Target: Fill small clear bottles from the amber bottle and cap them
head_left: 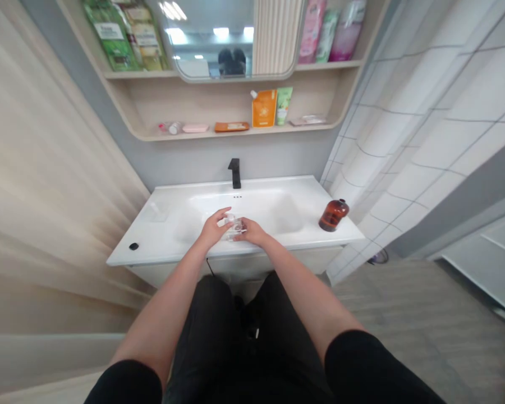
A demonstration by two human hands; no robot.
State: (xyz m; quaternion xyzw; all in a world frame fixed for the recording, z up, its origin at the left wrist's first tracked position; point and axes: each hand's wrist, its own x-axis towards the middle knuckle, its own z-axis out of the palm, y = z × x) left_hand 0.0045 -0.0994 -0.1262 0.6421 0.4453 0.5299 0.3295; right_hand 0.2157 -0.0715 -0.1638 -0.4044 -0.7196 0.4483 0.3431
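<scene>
Over the front part of the white sink basin, both my hands are at a small transparent container. From the left, my left hand grips it with the thumb and forefinger curved about its side. My right hand has its fingers wrapped around the other side. What the container holds, if anything, is too small to make out. Behind the hands, the black faucet stands at the back of the basin.
An amber bottle without a cap stands on the right of the counter. A small black cap-like piece and a transparent dish lie at left. Above, a shelf holds an orange pouch, a green tube and several toiletries.
</scene>
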